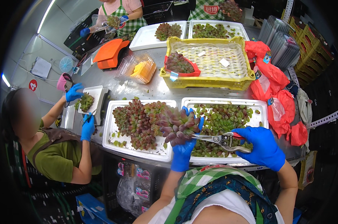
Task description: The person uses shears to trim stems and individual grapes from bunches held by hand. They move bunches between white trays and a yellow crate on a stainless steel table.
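Observation:
In my blue-gloved left hand is a purplish succulent, its plump rosettes facing up and hiding most of my fingers. My right hand, gloved too, grips pruning shears with red on the handle. Their tips point left, close by the succulent's lower right side; whether they touch it I cannot tell. Under the shears a white tray holds loose green and reddish succulent leaves. Left of it, another white tray carries several clustered succulents and a few fallen leaves.
Beyond the trays stands a yellow crate with a red-wrapped succulent. Red bags line the right side. At left a co-worker handles a succulent over a scale. Another person works across the metal table.

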The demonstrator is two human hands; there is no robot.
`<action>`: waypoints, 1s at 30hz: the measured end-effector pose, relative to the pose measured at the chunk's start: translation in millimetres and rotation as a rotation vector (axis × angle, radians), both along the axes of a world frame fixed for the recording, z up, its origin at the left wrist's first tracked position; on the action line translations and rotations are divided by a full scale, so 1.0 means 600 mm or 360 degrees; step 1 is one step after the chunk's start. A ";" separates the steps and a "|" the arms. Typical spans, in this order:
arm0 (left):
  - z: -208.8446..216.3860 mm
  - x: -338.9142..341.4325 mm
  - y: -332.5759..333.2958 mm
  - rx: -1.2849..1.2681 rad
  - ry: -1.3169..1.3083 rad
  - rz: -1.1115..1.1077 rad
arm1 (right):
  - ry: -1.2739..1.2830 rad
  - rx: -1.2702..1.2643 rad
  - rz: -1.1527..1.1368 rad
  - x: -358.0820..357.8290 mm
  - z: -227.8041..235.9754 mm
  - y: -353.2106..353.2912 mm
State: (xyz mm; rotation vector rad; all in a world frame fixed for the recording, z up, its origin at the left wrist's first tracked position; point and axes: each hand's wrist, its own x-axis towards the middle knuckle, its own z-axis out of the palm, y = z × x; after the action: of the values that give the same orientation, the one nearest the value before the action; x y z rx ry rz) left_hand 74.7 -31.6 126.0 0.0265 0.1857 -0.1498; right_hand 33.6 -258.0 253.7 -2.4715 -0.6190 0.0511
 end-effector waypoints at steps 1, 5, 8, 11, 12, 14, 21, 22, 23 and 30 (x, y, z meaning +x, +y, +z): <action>-0.043 0.001 0.012 -0.0235 -0.0027 -0.0046 | 0.0032 0.0086 -0.0017 -0.003 -0.006 -0.002; -0.076 -0.002 0.031 -0.0190 -0.0107 -0.0124 | 0.0116 0.0400 -0.0192 -0.007 -0.033 -0.003; -0.071 -0.006 0.033 -0.0060 -0.0133 -0.0163 | 0.0107 0.0473 -0.0265 -0.010 -0.049 -0.002; -0.063 -0.008 0.028 0.0062 -0.0170 -0.0227 | 0.0168 0.0622 -0.0344 -0.014 -0.059 0.010; -0.062 -0.009 0.026 0.0098 -0.0183 -0.0252 | 0.0196 0.0630 -0.0345 -0.014 -0.058 0.014; -0.063 -0.010 0.023 0.0157 -0.0204 -0.0302 | 0.0251 0.0648 -0.0343 -0.014 -0.056 0.023; -0.080 -0.038 0.033 0.0360 -0.0177 -0.0410 | 0.0118 0.0577 -0.0179 -0.005 -0.061 0.043; -0.079 -0.041 0.034 0.0409 -0.0161 -0.0399 | 0.0104 0.0575 -0.0178 -0.005 -0.065 0.044; -0.076 -0.042 0.034 0.0443 -0.0145 -0.0389 | 0.0089 0.0572 -0.0176 -0.004 -0.067 0.045; -0.057 -0.028 0.034 0.0515 -0.0134 -0.0314 | 0.0126 0.0518 -0.0185 -0.006 -0.075 0.042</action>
State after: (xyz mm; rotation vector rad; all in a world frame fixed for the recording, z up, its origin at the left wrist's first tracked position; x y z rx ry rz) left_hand 57.8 -11.4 91.9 0.3737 0.1216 -0.3139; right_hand 30.0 -232.9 208.9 -2.1736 -0.4124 0.0027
